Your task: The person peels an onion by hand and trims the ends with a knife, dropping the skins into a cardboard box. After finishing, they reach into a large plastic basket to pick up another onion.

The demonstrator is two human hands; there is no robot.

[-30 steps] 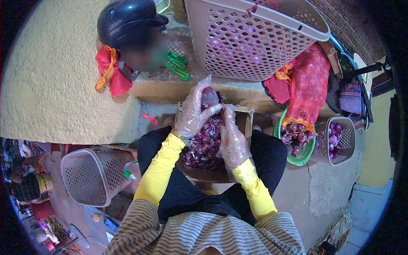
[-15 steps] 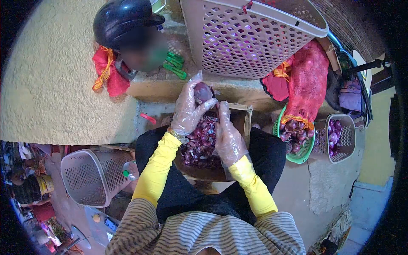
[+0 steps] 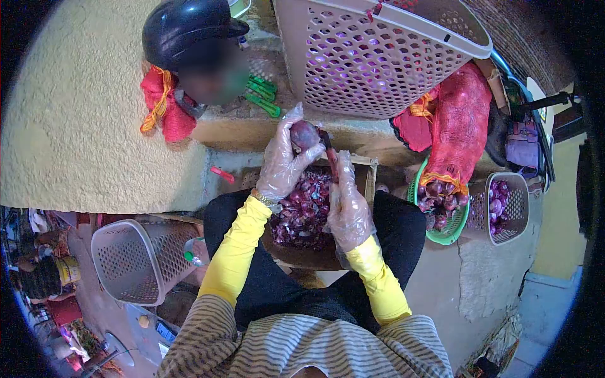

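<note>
Head cam, looking down at the lap. Left hand (image 3: 283, 165) in a clear plastic glove, fingers curled round a red onion (image 3: 305, 134), holding it raised above the far edge of the wooden box (image 3: 368, 178) on the lap. Right hand (image 3: 348, 208), also in a clear glove, closed round a small knife (image 3: 329, 153) with a reddish handle; the blade end sits right at the onion's right side, looks like touching, exact contact hard to tell. Box is full of purple onion peels (image 3: 305, 208), directly under both hands. Yellow sleeves on both arms, a watch (image 3: 267, 200) at the left wrist, striped shirt at the bottom of frame, dark trousers under the box. Beyond the hands, a big pale perforated plastic basket (image 3: 378, 57) tilted on a ledge, purple showing through its holes. Left of it a black helmet (image 3: 186, 25) above a red cloth bundle (image 3: 165, 104), and green clips (image 3: 261, 94) between helmet and basket. Right side: red mesh sack (image 3: 457, 126) drooping into a green basket (image 3: 449, 232) holding unpeeled onions; just beside that, a small pale basket (image 3: 512, 214) with peeled purple onions. Lower left, another empty pale basket (image 3: 135, 258) lying on its side near the left knee. Small pink item (image 3: 222, 174) on the ledge left of the box, can't tell what it is.
</note>
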